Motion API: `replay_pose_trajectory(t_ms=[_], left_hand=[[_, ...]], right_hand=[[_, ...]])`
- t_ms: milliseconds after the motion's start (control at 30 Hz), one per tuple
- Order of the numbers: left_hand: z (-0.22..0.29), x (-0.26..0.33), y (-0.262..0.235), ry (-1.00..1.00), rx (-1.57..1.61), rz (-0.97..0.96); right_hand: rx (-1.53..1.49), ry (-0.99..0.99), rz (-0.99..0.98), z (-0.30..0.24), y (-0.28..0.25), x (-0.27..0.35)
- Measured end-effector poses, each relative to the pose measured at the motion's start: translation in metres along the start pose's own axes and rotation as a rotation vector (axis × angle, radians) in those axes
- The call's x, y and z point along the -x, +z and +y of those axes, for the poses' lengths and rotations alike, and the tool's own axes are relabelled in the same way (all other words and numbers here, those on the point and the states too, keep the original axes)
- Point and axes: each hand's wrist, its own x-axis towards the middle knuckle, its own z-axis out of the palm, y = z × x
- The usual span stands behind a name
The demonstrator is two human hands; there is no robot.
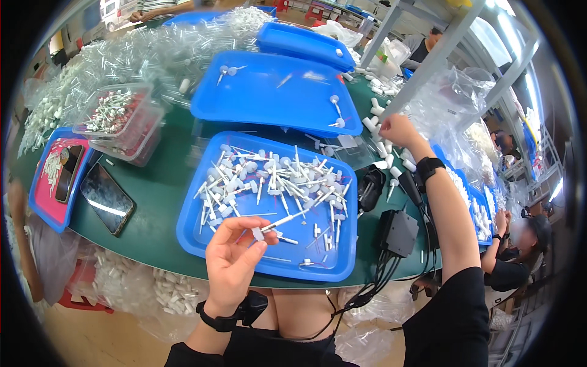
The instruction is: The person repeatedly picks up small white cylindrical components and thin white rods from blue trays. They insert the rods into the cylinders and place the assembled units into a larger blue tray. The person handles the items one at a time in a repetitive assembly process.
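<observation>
My left hand point(235, 254) is raised over the near edge of a blue tray point(183, 227). Its thumb and fingers pinch a thin white rod with a translucent flat cap point(257, 233), the rod pointing up to the right. Many similar capped rods point(263, 177) lie heaped in the tray. My right hand point(400, 131) reaches far right, its fingers curled beside loose white plastic cylinders point(372, 124). What its fingertips hold, if anything, is hidden.
A larger blue tray point(269, 85) with a few capped rods lies behind. Left are clear tubs point(116, 116) of small parts and a phone point(107, 199). A black box with cables point(398, 232) sits right of the near tray. A metal post point(428, 61) rises beyond my right hand.
</observation>
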Motion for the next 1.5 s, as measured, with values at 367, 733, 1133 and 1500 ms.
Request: replay_pose_trajectory(t_ms=[367, 733, 1133, 1500], left_hand=[[-0.002, -0.002, 0.002, 0.037, -0.031, -0.005], [-0.004, 0.003, -0.002, 0.054, -0.097, -0.026], [-0.005, 0.004, 0.007, 0.080, -0.174, -0.002], [-0.007, 0.004, 0.006, 0.120, -0.142, 0.032]], right_hand=[[-0.140, 0.131, -0.185, -0.010, 0.016, 0.027], [-0.072, -0.117, 0.015, -0.002, 0.035, 0.010], [0.002, 0.210, -0.409, -0.014, -0.008, 0.029], [-0.249, 0.150, -0.568, -0.017, -0.003, 0.045]])
